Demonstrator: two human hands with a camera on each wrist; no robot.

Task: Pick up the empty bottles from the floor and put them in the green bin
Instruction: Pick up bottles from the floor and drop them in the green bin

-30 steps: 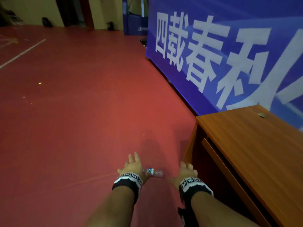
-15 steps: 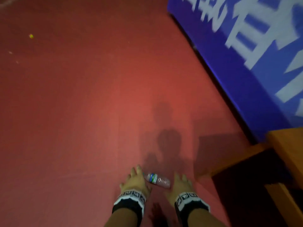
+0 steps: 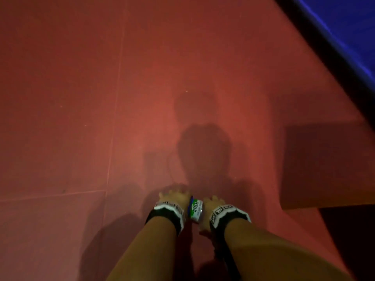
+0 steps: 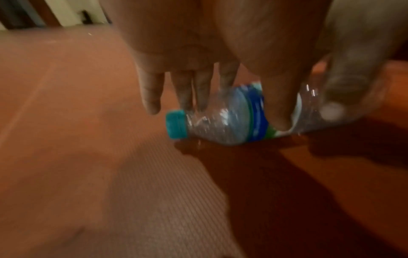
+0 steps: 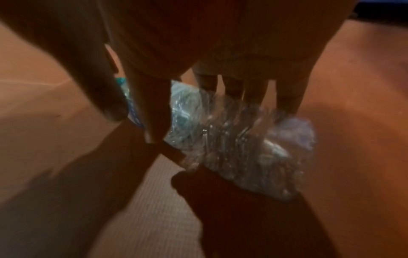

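Down on the red floor we have both hands at a clear plastic water bottle lying on its side, teal cap pointing left in the left wrist view. Our left hand has thumb and fingers curved over its neck and label; our right hand closes on the crumpled base. From the head view only the label shows between our wrists. Both wrist views are blurred.

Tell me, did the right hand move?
Yes. The right hand moved left, away from the wooden desk, and its fingers now hold the bottle.
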